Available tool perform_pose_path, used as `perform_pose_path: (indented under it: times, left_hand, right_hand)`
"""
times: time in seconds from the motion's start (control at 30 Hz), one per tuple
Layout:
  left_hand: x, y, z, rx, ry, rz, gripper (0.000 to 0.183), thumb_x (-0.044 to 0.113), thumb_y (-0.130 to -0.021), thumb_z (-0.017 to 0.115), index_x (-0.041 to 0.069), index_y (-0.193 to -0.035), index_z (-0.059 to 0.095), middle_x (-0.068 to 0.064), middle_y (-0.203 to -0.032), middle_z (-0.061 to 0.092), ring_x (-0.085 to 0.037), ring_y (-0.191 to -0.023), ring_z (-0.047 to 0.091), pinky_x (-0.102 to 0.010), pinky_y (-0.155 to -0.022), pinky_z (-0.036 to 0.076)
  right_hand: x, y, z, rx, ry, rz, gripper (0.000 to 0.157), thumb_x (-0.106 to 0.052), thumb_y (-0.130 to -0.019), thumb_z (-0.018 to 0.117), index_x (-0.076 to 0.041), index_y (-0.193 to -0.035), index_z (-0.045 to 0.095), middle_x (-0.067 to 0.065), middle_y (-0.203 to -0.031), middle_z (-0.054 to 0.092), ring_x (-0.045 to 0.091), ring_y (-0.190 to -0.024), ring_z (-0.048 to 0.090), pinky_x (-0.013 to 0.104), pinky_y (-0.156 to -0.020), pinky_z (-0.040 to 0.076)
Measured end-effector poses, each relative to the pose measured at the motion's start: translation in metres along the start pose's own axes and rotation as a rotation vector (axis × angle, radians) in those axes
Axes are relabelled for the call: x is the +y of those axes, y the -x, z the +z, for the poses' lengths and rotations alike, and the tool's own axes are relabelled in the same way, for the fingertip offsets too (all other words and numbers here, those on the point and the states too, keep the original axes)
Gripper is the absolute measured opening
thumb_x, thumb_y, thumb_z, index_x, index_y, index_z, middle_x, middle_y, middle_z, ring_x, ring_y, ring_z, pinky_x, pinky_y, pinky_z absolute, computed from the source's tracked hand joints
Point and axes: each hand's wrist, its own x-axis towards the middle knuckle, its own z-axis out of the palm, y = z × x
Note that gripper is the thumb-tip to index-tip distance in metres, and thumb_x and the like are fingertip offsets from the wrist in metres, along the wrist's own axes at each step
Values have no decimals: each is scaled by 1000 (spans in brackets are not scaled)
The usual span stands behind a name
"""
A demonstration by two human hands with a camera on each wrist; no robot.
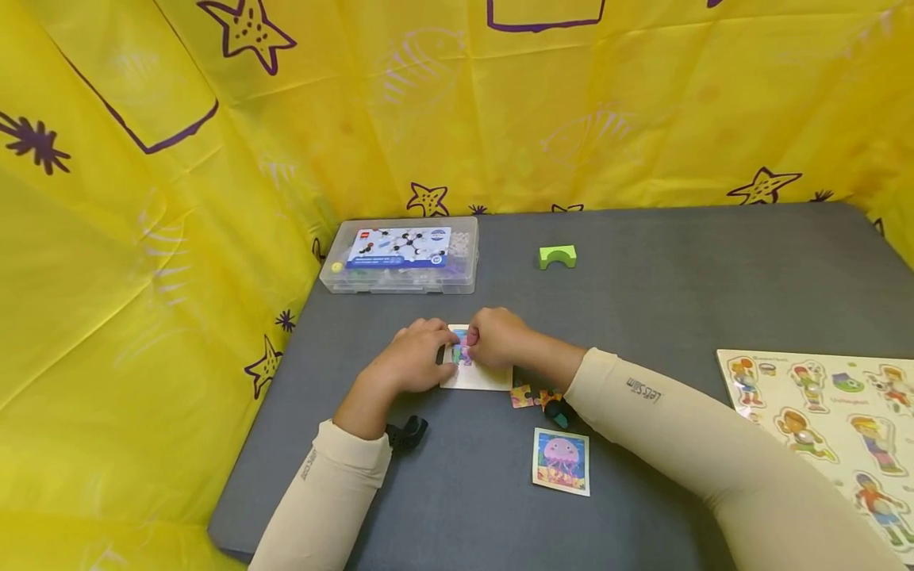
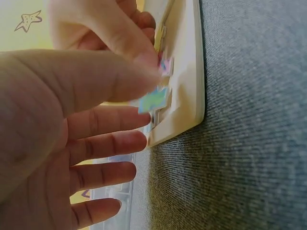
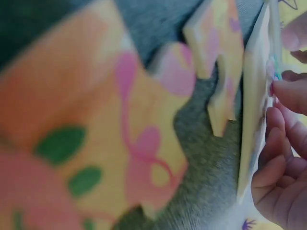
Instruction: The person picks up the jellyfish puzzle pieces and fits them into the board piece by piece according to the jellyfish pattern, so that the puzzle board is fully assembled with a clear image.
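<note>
On the grey table lies a small pale wooden puzzle board (image 1: 493,381) with blue, green and pink jigsaw pieces in its frame. My left hand (image 1: 414,357) is at the board's left side; its thumb and index finger pinch a blue-green puzzle piece (image 2: 153,99), while the other fingers stretch out straight. From the right, my right hand (image 1: 497,339) reaches over the board, thumb and forefinger pinching a pink puzzle piece (image 2: 166,66), largely hidden by the fingers. Loose orange-and-pink puzzle pieces (image 1: 523,396) lie just off the board's near edge, by the right wrist.
A jellyfish picture card (image 1: 561,461) lies nearer me. Behind the hands are a clear plastic case (image 1: 403,258) and a green arch block (image 1: 557,256). A large board with sports figures (image 1: 774,396) lies at right. Yellow patterned cloth (image 1: 500,119) hangs behind and at left.
</note>
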Motion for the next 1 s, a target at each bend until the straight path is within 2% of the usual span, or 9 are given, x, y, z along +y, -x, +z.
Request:
perform_pose_path:
  times: [0.17, 0.37, 0.5, 0.7, 0.83, 1.0]
  left_hand:
    - [0, -6, -1, 32, 9, -13, 29, 22, -96, 64, 11, -121, 71, -8, -131, 61, -31, -125, 52, -52, -103, 41]
    - [-2, -14, 0, 85, 2, -29, 17, 18, -95, 68, 12, -110, 74, -9, -126, 64, -33, -121, 54, -53, -101, 43]
    - [-4, -18, 1, 90, 7, -47, 16, 15, -93, 70, 13, -109, 74, -8, -124, 64, -33, -120, 55, -53, -102, 43]
    - [1, -21, -1, 78, -28, -57, 16, 15, -92, 71, 15, -107, 74, -7, -125, 65, -32, -121, 55, -52, -101, 44]
    - [6, -21, -1, 68, -82, -42, 18, 16, -93, 69, 14, -110, 72, -7, -126, 65, -32, -121, 55, -51, -99, 45]
    - [10, -19, 0, 49, -80, 9, 31, 22, -96, 66, 16, -127, 67, -8, -135, 61, -32, -129, 53, -52, -105, 43]
  right_hand:
    - [-1, -5, 2, 2, 14, 12, 14, -22, -89, 78, -14, -81, 70, 0, -81, 65, 18, -77, 60, 27, -64, 46]
    - [0, -9, 1, 25, 7, 16, 15, -24, -88, 80, -13, -85, 70, 3, -86, 66, 21, -81, 60, 30, -66, 45]
    - [3, -12, 0, 27, -6, 43, 14, -24, -89, 78, -13, -86, 70, 3, -86, 67, 22, -83, 61, 30, -67, 46]
    - [3, -11, -3, 18, 56, 36, 14, -24, -90, 77, -14, -85, 68, 2, -85, 65, 22, -82, 60, 32, -68, 46]
    - [3, -3, -12, 1, 136, 11, 15, -25, -92, 73, -13, -86, 68, 3, -86, 65, 22, -82, 60, 35, -71, 48]
    - [7, 19, -27, -78, 271, -21, 15, -24, -94, 70, -10, -101, 70, 5, -95, 66, 24, -92, 60, 43, -82, 52]
